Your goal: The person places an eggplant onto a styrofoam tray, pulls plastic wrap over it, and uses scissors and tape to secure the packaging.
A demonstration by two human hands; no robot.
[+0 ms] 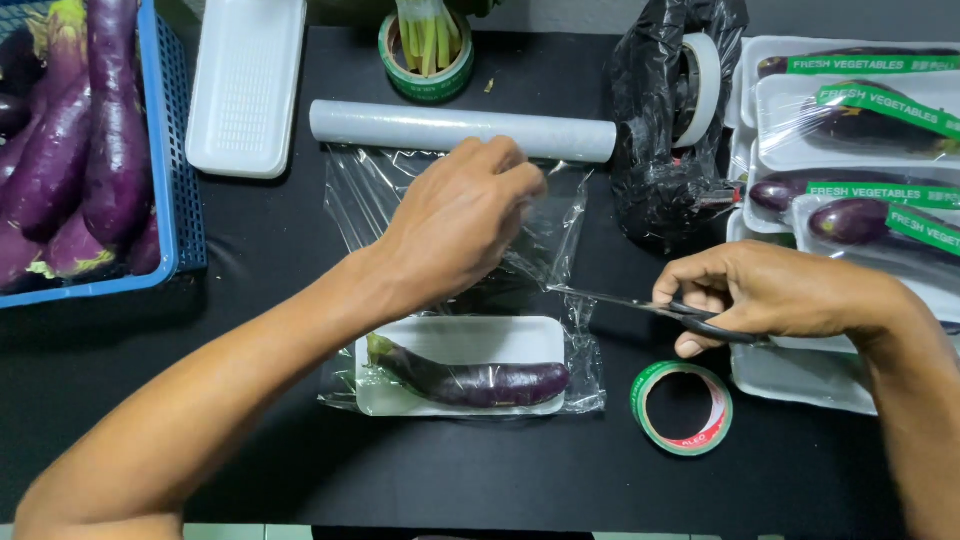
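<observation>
The person's left hand (460,225) pinches the stretched cling film (440,200), fingers closed on the sheet just below the film roll (462,131). The right hand (770,295) grips black scissors (660,310), their blades meeting the film's right edge. The eggplant (470,380) lies on a white tray (500,340) on the black bench (250,250), film draped over it. This looks like the cutting step; the next move calls for keeping the sheet taut while the blades travel across.
</observation>
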